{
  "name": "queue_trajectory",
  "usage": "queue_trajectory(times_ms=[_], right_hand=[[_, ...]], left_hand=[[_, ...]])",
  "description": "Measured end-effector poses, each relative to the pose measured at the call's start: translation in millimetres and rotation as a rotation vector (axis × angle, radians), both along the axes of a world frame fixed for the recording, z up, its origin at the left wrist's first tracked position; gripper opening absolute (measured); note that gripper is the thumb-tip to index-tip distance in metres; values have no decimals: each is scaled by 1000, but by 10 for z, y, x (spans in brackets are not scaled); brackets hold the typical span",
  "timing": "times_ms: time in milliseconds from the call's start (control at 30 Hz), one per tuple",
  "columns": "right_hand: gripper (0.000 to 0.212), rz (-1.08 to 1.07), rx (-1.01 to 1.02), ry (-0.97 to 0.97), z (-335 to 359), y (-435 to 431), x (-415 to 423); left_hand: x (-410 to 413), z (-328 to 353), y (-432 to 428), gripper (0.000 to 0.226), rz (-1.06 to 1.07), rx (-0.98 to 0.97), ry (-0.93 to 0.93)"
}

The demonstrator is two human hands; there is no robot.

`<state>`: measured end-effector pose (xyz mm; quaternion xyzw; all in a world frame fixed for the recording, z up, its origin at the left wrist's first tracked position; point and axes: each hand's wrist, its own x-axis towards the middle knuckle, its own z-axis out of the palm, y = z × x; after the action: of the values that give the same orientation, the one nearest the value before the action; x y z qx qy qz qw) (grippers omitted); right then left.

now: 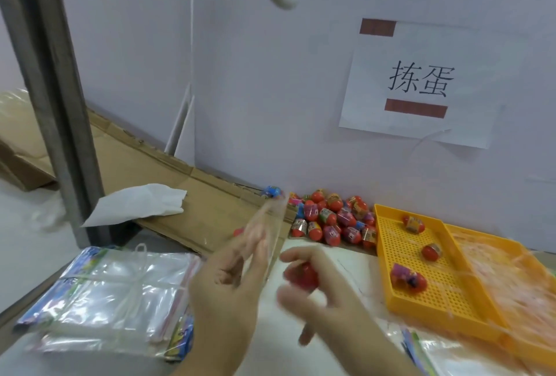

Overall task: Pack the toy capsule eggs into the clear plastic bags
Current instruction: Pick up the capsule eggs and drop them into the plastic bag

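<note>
Toy capsule egg (302, 276): red shell, one unit, held mid-air over the counter (355, 270), curled round by the fingers (301, 255) of the right hand (316, 294). It sits just right of the left hand (228, 279); motion blur hides any label band.
- Handling, judged: light, rigid, smooth and rounded, so apt to slip or roll. Best taken round the middle with fingers on opposite sides.

Clear plastic bag (270, 225): one unit, apparently pinched at its near end by the left fingers (255, 243) and angled up and away. Heavily blurred; whether its mouth is open cannot be told.
- Handling, judged: thin, limp, slick. Take it at the mouth edge.

Loose egg stock (331, 219): a pile on the far counter against the wall, red shells with multicoloured bands. Print too small to read.

Yellow perforated tray (445, 291): right of the hands, holding three eggs well apart from one another. A second tray (496, 270) adjoins it further right, under plastic film.

Bag stock (114, 294): near left, a flat stack tied with string; coloured header print unreadable.

Wall sign (418, 81): white paper, reading "拣蛋", with two brown bars masking other lines.

Flattened cardboard (186, 195): far left.
</note>
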<state>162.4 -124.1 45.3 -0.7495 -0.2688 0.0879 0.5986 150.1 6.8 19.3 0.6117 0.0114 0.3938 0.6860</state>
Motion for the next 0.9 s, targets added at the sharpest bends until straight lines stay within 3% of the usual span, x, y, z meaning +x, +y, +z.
queue_trajectory(times_ms=[67, 133, 200, 300, 400, 500, 600, 700, 800, 833, 900], right_hand=[[35, -79, 35, -62, -56, 138, -147], [22, -186, 172, -111, -47, 172, -147], [15, -238, 241, -142, 13, 100, -85], [20, -149, 204, -94, 117, -133, 28], [17, 103, 43, 1, 198, -367, 163], [31, 305, 7, 118, 223, -462, 236], [14, 338, -112, 190, 228, -458, 200], [7, 110, -183, 178, 264, -496, 305], [22, -255, 177, 270, 390, -533, 412], [22, -291, 307, 251, 437, -540, 397], [29, -214, 377, 126, 467, -567, 321]], left_hand=[[-77, -53, -63, 25, -19, 261, -63], [-111, -130, -67, 42, -31, 516, -149], [-117, -180, -30, 63, -107, 588, -182], [-147, -133, -39, 75, -387, 331, -255], [-6, -78, 57, 59, -398, 140, -248], [132, 13, 191, 81, -663, 58, 141], [153, -52, 210, 40, -924, 97, 370], [164, -99, 151, 24, -846, -26, 428], [206, -100, 137, 25, -636, -147, 439], [211, -99, 127, 29, -587, -167, 440], [227, -123, 107, 36, -517, -205, 448]])
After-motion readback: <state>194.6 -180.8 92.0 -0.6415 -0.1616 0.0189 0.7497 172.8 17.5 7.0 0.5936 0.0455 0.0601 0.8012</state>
